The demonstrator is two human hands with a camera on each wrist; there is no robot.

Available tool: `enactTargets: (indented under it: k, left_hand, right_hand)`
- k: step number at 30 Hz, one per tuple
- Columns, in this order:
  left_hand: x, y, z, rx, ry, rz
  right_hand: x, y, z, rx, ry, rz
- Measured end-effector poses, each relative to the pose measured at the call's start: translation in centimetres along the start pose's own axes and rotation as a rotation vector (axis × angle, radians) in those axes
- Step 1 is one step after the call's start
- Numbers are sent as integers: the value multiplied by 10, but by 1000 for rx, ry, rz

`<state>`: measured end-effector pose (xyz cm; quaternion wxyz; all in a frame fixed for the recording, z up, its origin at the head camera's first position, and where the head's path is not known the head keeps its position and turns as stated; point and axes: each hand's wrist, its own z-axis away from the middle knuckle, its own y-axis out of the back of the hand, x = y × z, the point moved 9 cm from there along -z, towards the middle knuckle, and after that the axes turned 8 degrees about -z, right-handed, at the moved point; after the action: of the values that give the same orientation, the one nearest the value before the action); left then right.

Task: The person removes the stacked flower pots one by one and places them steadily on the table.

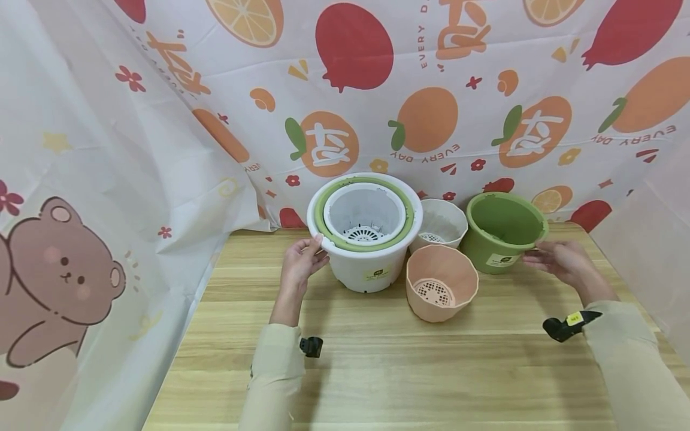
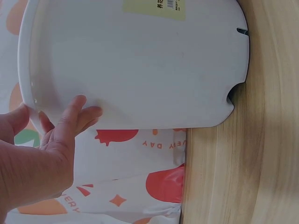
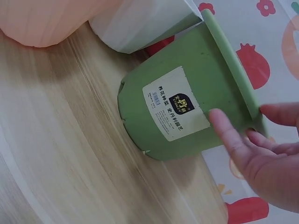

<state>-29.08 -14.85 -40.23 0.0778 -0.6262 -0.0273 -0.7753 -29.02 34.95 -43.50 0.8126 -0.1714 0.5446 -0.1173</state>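
In the head view my left hand (image 1: 303, 263) pinches the near left rim of a large white flowerpot (image 1: 345, 266), thumb on top and fingers below. Nested inside are a green pot (image 1: 361, 246) and a smaller white pot (image 1: 366, 206) with a slotted base. The left wrist view has the fingers against the white wall (image 2: 140, 74). On the right, my right hand (image 1: 563, 262) holds the rim of a labelled green flowerpot (image 1: 504, 218). Its thumb is at the rim and a finger lies near the label (image 3: 175, 105) in the right wrist view.
Between the two held pots stand a peach pot (image 1: 439, 308) in front and a small white pot (image 1: 444, 218) behind it. All stand on a wooden table (image 1: 409, 383). A fruit-print cloth (image 1: 372, 102) hangs close behind; a bear-print sheet (image 1: 156, 281) borders the left.
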Motion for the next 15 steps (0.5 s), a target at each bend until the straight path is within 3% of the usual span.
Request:
enactTargets:
  k: [8,15]
  left_hand:
    - [1,0,1,-1,3,-4]
    - [0,0,1,-1,3,-10]
  right_hand:
    - [7,-4,2,-34,-80,279]
    - [10,-12,3,-65,-149,382]
